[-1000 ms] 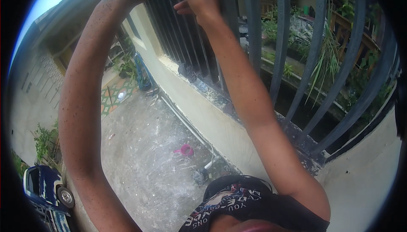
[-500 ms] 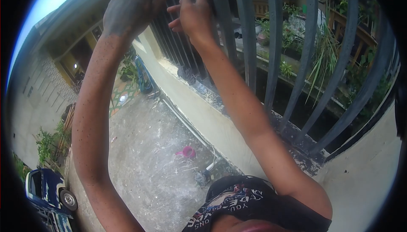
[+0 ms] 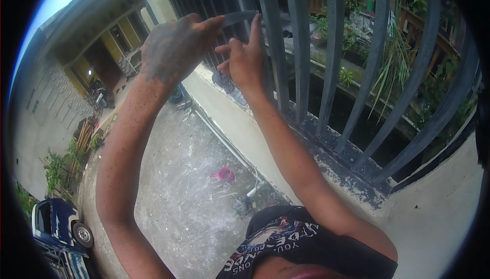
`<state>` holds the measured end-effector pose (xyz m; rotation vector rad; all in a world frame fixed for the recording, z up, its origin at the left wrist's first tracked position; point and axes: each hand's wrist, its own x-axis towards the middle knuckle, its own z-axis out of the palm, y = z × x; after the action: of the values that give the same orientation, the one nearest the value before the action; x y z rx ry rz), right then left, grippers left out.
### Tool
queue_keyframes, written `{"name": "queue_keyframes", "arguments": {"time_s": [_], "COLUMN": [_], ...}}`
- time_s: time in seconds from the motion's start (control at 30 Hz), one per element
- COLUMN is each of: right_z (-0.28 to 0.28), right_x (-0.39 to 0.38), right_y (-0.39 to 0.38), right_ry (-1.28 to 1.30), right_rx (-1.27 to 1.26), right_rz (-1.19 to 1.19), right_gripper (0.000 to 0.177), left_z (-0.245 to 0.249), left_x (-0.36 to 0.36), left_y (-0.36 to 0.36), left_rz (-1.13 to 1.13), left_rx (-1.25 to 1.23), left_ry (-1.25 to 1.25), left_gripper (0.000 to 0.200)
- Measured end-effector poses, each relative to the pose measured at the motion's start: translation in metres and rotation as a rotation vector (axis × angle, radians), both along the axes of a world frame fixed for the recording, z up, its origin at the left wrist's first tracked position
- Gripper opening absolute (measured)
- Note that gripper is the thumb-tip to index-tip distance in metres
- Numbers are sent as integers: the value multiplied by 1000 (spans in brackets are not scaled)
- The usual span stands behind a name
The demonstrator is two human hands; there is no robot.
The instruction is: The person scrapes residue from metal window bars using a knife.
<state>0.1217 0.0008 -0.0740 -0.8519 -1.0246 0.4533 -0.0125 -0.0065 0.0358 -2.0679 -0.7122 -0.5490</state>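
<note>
My left hand (image 3: 176,47), dark with grey stains, pinches one end of a thin, greyish, blade-like strip (image 3: 240,17) at the upper middle. The strip reaches across to the raised index fingertip of my right hand (image 3: 247,62). That hand has its fingers apart, close beside the dark grey metal bars (image 3: 273,39) of a fence. Whether its fingertip presses on the strip or only meets its end is hard to tell.
Below the bars runs a pale low wall (image 3: 245,126). A pink dipper (image 3: 223,174) lies on the concrete ground (image 3: 173,192). Plants (image 3: 352,39) grow behind the fence. A dark blue vehicle (image 3: 58,225) stands at the lower left, and a motorcycle (image 3: 101,95) farther back.
Both hands and the strip appear lower and slightly farther right in view. The camera view has shifted, showing more of the house front. The grip on the strip looks the same.
</note>
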Motion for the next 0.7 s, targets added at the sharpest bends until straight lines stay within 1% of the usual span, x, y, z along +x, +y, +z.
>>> {"name": "queue_keyframes", "arguments": {"time_s": [0.17, 0.27, 0.37, 0.43, 0.5, 0.57, 0.7], "right_z": [-4, 0, 13, 20, 16, 10, 22], "right_x": [4, 6, 7, 9, 9, 9, 8], "right_y": [-2, 1, 1, 1, -2, -5, 1], "right_ry": [-20, -40, -33, 4, 3, -45, -13], "right_rx": [-51, -68, -67, -63, -52, -80, -75], "right_rz": [4, -8, -11, -4, -4, -20, -7], "right_gripper": [85, 84, 84, 83, 83, 83, 83], "left_z": [-3, 0, 9, 13, 10, 7, 16], "left_x": [3, 5, 8, 8, 8, 4, 10], "left_y": [2, 4, 8, 8, 9, 13, 18], "left_rz": [42, 30, 53, -34, -6, -80, -78], "left_rx": [25, 1, -77, -35, -76, -104, -107], "left_ry": [47, 30, -9, -55, -67, -76, -92], "left_gripper": [36, 35, 35, 34, 34, 34, 34]}}
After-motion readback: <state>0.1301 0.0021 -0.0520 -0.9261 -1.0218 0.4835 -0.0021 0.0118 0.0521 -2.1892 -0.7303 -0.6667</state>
